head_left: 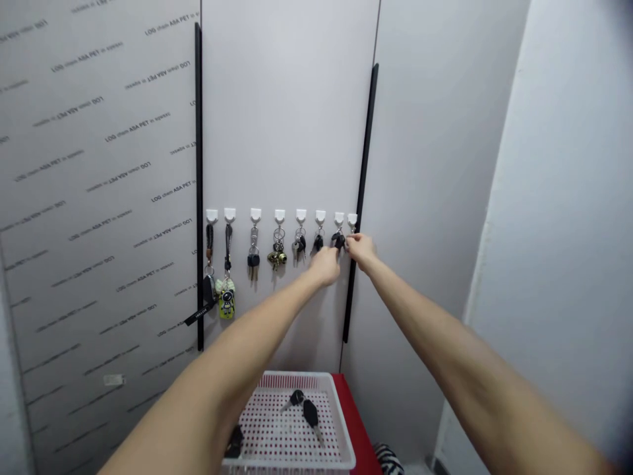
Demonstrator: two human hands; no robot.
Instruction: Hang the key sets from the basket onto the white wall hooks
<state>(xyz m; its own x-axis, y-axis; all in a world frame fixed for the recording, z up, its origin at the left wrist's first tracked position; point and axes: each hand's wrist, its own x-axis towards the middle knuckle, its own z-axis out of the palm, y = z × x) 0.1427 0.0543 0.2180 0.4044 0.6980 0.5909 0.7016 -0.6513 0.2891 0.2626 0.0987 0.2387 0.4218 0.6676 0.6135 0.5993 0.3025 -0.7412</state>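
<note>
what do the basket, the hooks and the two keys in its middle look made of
Basket: likely smooth white plastic, from its moulded-looking grid of holes.
Hooks: smooth white backs, probably plastic; the silvery lower parts look like metal.
Keys: dark heads, probably plastic; grey blades suggest metal, though too small to be sure.

Key sets (253,261) hang from a row of hooks (279,215) on a panel (287,99), between left strip (199,185) and right strip (366,158). Left hand (326,265) and right hand (361,249), side by side, beneath the row's right end. Below: loose keys (311,413) in a basket (343,417) on a surface (357,422).
</note>
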